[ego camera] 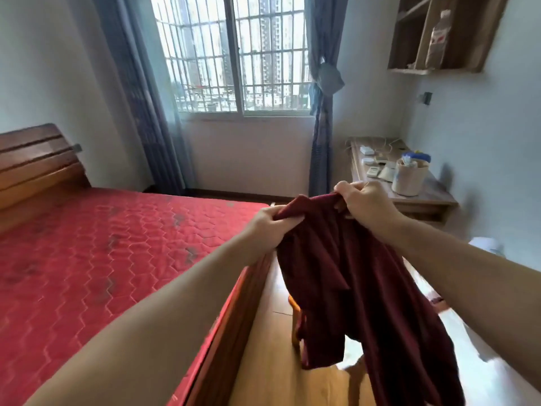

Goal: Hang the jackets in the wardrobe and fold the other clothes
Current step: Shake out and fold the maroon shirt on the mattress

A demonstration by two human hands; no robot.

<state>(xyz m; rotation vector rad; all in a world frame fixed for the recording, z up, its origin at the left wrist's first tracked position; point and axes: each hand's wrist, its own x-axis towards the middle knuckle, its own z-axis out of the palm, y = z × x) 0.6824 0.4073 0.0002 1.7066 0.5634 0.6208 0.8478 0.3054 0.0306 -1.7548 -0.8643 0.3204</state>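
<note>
The bed's red quilted mattress point(96, 253) fills the left of the room, its wooden side rail point(234, 312) running toward the person. Just right of that rail, over the floor, hangs a dark red garment point(345, 282); whether it is a jacket cannot be told. Its long axis drops straight down from its top edge, so laying it flat likely means swinging it left across the rail. The left hand point(268, 227), nearer the mattress, and the right hand point(363, 202) each clench the bunched top edge, close together.
</note>
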